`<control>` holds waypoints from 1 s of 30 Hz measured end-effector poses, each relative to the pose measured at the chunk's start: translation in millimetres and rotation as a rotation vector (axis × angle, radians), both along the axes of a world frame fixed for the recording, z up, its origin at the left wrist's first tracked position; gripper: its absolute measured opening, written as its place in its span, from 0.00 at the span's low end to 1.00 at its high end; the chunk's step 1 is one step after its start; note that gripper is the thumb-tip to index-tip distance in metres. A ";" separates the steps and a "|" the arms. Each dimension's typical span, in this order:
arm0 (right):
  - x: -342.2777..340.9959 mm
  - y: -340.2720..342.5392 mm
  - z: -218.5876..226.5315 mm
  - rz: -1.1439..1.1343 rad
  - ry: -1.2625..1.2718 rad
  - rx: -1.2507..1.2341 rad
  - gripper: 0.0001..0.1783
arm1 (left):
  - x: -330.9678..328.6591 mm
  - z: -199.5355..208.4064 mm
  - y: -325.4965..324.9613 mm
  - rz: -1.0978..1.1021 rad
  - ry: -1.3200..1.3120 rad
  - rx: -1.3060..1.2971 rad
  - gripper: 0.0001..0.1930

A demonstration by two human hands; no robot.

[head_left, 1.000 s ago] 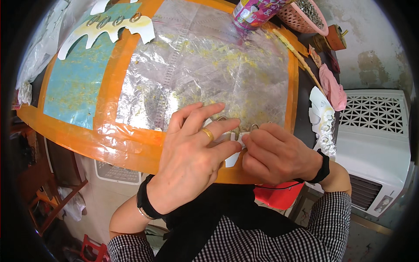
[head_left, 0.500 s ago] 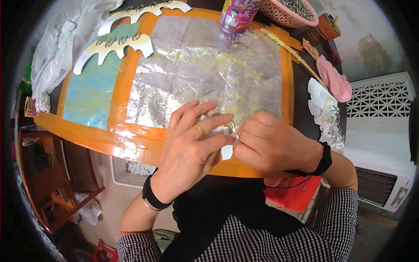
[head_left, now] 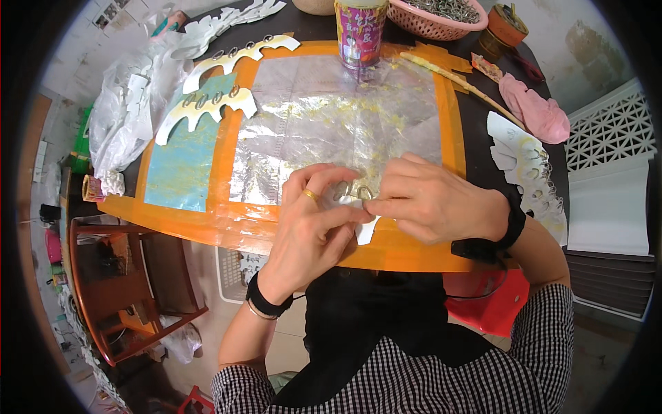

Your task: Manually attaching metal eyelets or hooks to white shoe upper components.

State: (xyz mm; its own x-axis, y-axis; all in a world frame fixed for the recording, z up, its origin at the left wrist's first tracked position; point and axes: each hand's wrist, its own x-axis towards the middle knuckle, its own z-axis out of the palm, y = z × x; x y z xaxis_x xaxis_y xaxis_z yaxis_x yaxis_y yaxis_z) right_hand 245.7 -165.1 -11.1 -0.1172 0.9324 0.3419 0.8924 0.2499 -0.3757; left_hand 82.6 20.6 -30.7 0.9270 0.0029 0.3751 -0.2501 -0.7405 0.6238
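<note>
Near the front edge of the table, my left hand (head_left: 303, 224) is closed on a small white scalloped strip (head_left: 366, 232), pinching it between thumb and fingers. Metal rings (head_left: 365, 192) stand up from the strip between my hands. My right hand (head_left: 438, 201) is closed against the strip's right side, thumb and forefinger pressed together by a ring; whatever lies between those fingertips is hidden. Two similar white strips with rings, a farther one (head_left: 238, 58) and a nearer one (head_left: 207, 107), lie at the left with yellowish smears.
Orange tape (head_left: 453, 138) borders the plastic-covered work surface (head_left: 331, 131). At the back stand a purple cup (head_left: 360, 34) and a pink basket (head_left: 434, 26) of metal pieces. A stick (head_left: 462, 84), pink cloth (head_left: 534, 110) and stacked white strips (head_left: 517, 155) lie right; a plastic bag (head_left: 124, 117) lies left.
The whole view has shifted, showing more of the table's far side. My right hand's fingers have moved slightly at the strip; the rings between my hands show more plainly.
</note>
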 end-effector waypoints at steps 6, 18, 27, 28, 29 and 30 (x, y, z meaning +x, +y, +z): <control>-1.6 -1.2 -0.4 0.027 -0.058 0.029 0.13 | 0.5 3.7 1.8 0.085 0.151 -0.231 0.09; -11.9 -3.3 -2.9 -0.021 -0.143 0.100 0.06 | 2.2 16.2 -22.6 0.312 0.101 0.201 0.05; -5.6 -5.7 0.9 0.021 -0.096 0.077 0.05 | 8.6 20.1 -28.7 0.396 0.240 0.123 0.07; -5.0 -5.0 -0.7 0.021 -0.095 0.077 0.05 | 8.5 17.4 -28.3 0.399 0.238 0.106 0.08; -4.5 -4.4 -2.3 0.012 -0.097 0.079 0.05 | 8.1 14.7 -28.3 0.399 0.240 0.105 0.08; -4.4 -3.9 -3.5 0.003 -0.099 0.081 0.05 | 7.6 11.9 -28.6 0.408 0.217 0.096 0.07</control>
State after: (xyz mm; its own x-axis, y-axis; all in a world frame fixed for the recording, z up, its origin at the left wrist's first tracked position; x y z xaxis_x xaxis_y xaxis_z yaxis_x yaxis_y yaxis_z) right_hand 241.3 -169.1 -14.6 -0.1569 0.9019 0.4025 0.9231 0.2788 -0.2648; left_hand 90.2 -8.0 -18.9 0.9143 0.3580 0.1892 0.2018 -0.8078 0.5538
